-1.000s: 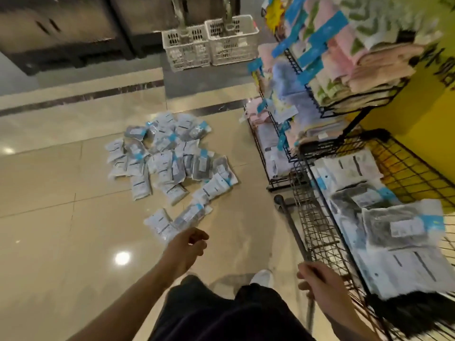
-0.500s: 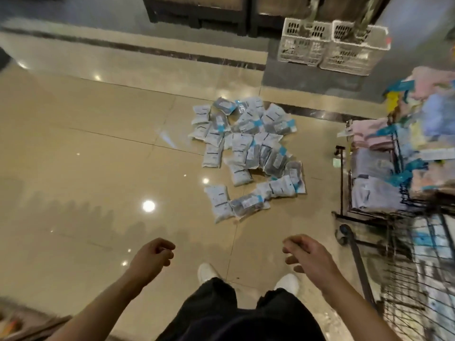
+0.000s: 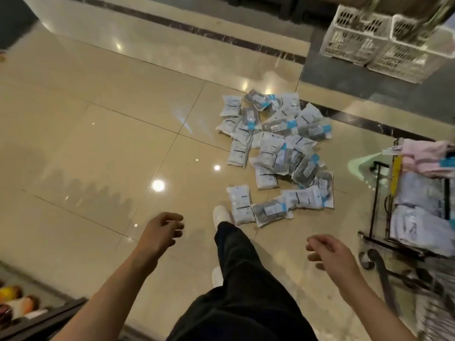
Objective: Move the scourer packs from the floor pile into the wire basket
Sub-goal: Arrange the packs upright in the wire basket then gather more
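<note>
stepping toward the scourer packs (image 3: pixel 275 158), which lie heaped on the floor (image 3: pixel 98 143) ahead of both hands, the person carries nothing: left hand (image 3: pixel 162 232) and right hand (image 3: pixel 327 252) hang loosely curled, free for a pickup. the wire basket (image 3: pixel 438 313) sits just right of the right hand, handy for dropping packs in.

Dim warm light; ceiling-lamp glare spots on glossy floor (image 3: pixel 98 143); edges blurred, wide-angle bent.
</note>
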